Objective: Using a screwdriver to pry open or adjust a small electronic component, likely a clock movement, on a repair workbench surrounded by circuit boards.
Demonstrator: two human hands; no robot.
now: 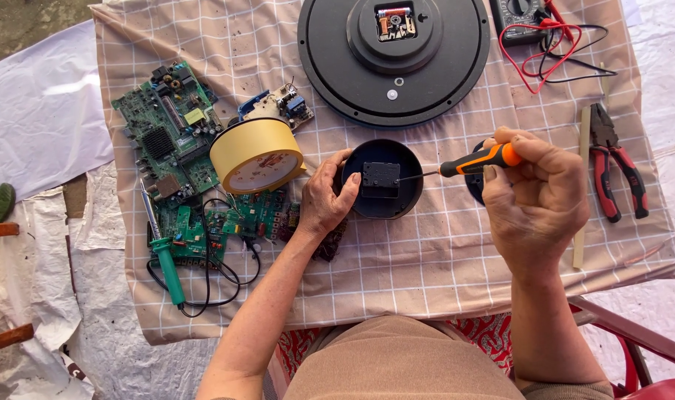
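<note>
On the checked worktop [397, 259], below the big clock back [394, 59], your left hand [324, 198] grips the small round clock [382, 179] steady; your right hand [534, 194], clamped on the screwdriver [471, 161], has its tip at the movement, likely working a screw: keep it square

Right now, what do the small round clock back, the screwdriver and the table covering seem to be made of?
Small round clock back: looks like black moulded plastic, matt, with a dull even sheen.
Screwdriver in the right hand: thin bare metal shaft, orange and black handle, probably plastic or rubber.
Table covering: woven cloth, beige with a pale check; it creases and drapes over the edge.
The left hand steadies the clock back.
</note>
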